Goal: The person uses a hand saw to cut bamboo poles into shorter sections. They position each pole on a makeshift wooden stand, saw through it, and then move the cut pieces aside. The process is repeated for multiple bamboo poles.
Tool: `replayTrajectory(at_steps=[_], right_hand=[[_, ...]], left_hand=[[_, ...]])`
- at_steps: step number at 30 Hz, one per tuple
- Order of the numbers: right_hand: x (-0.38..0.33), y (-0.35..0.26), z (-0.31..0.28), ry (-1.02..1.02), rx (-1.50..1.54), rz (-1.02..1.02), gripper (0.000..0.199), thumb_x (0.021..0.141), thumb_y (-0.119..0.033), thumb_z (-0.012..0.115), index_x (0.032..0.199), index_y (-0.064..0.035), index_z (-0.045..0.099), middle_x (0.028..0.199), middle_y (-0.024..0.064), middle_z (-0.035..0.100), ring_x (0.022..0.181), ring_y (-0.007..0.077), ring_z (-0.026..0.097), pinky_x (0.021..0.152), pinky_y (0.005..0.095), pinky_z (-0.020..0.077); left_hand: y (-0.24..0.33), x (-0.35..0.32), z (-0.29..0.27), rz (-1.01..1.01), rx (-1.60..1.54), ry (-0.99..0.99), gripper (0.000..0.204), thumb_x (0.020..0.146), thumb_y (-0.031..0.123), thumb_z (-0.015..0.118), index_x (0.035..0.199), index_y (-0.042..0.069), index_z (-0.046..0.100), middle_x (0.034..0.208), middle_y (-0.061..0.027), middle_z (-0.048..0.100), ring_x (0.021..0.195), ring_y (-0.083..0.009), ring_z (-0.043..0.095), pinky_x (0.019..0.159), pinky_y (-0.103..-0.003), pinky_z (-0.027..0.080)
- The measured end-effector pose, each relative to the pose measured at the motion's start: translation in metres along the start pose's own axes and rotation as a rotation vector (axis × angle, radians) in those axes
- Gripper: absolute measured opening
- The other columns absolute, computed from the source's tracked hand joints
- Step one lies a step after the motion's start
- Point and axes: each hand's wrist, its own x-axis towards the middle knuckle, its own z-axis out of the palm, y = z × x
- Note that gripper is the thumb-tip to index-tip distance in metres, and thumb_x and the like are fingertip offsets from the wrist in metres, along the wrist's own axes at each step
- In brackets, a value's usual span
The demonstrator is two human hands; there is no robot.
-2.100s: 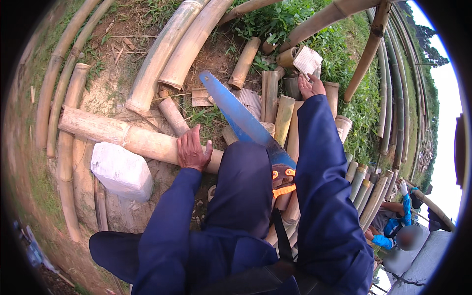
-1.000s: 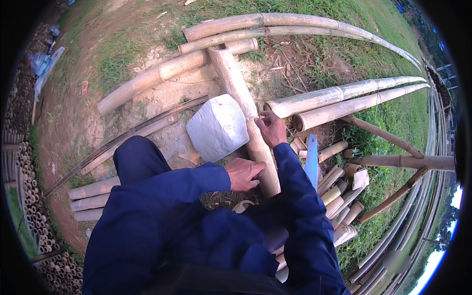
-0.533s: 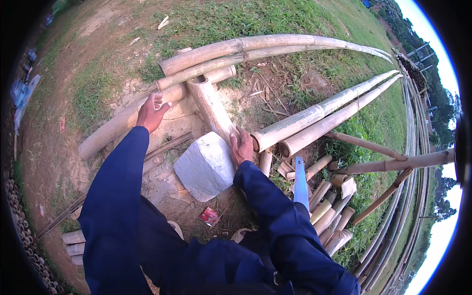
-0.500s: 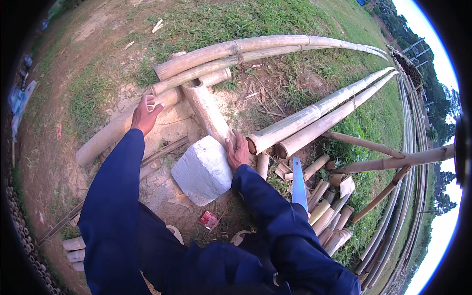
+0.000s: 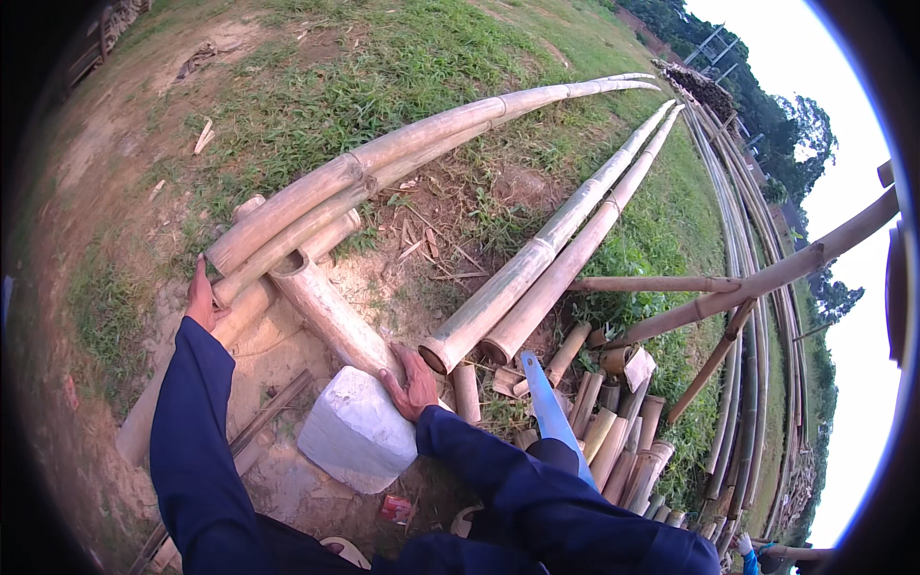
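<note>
My left hand (image 5: 202,297) is at the cut ends of two long bamboo poles lying side by side. Its fingers reach up the end of the upper pole (image 5: 287,206), and the thumb sits by the lower pole (image 5: 251,270), gripping them. My right hand (image 5: 414,385) lies with fingers stretched out on the lower end of a short, thick bamboo tube (image 5: 331,311), beside a pale stone block (image 5: 356,431). The tube's hollow upper end meets a bamboo log (image 5: 251,311) under the poles.
Two more long poles (image 5: 522,273) stretch away at right. A handsaw (image 5: 556,412) stands near my right forearm, beside several cut bamboo pieces (image 5: 613,446). A bamboo frame (image 5: 709,307) rises at right. Behind it lie long poles (image 5: 743,345). A red packet (image 5: 395,508) lies near my feet.
My left hand has gone from hovering open near the poles to contact with their ends. My right hand stays by the tube and stone. The view has shifted, moving the scene leftward.
</note>
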Motion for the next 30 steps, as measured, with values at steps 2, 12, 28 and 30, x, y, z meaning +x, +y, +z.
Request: replayTrajectory(at_steps=[2, 12, 28, 30], right_hand=[[0.002, 0.000, 0.000, 0.005, -0.011, -0.007, 0.061, 0.097, -0.039, 0.066, 0.146, -0.0040, 0.052, 0.136, 0.0237, 0.060, 0.129, 0.0406, 0.056, 0.111, 0.0468, 0.0426], [0.008, -0.003, -0.001, -0.015, -0.079, -0.011, 0.066, 0.096, -0.047, 0.065, 0.145, -0.0053, 0.054, 0.138, 0.0238, 0.061, 0.129, 0.0414, 0.056, 0.111, 0.0487, 0.0414], [0.010, -0.009, 0.005, -0.034, -0.066, 0.016, 0.070, 0.094, -0.049, 0.066, 0.145, -0.0040, 0.053, 0.130, 0.0222, 0.062, 0.124, 0.0401, 0.057, 0.108, 0.0486, 0.0388], [0.008, -0.004, 0.006, -0.036, -0.055, 0.041, 0.072, 0.093, -0.051, 0.066, 0.147, -0.0041, 0.051, 0.134, 0.0226, 0.061, 0.125, 0.0402, 0.056, 0.109, 0.0492, 0.0380]], left_hand=[[-0.008, 0.025, -0.002, -0.079, -0.052, -0.083, 0.091, 0.093, 0.083, 0.043, 0.155, 0.017, 0.041, 0.141, -0.0166, 0.057, 0.104, -0.0357, 0.068, 0.088, -0.054, 0.055], [-0.009, 0.038, -0.004, -0.017, 0.023, 0.006, 0.090, 0.093, 0.082, 0.042, 0.146, 0.011, 0.049, 0.103, -0.0140, 0.073, 0.067, -0.0270, 0.067, 0.052, -0.039, 0.049], [0.056, -0.012, -0.001, 0.516, 0.959, 0.211, 0.064, 0.095, 0.060, 0.061, 0.097, -0.002, 0.076, 0.116, -0.0194, 0.070, 0.108, -0.0399, 0.062, 0.103, -0.046, 0.038], [0.041, -0.044, 0.017, 0.614, 1.129, 0.193, 0.056, 0.095, 0.055, 0.063, 0.097, 0.000, 0.076, 0.121, -0.0178, 0.068, 0.113, -0.0381, 0.060, 0.102, -0.046, 0.036]])
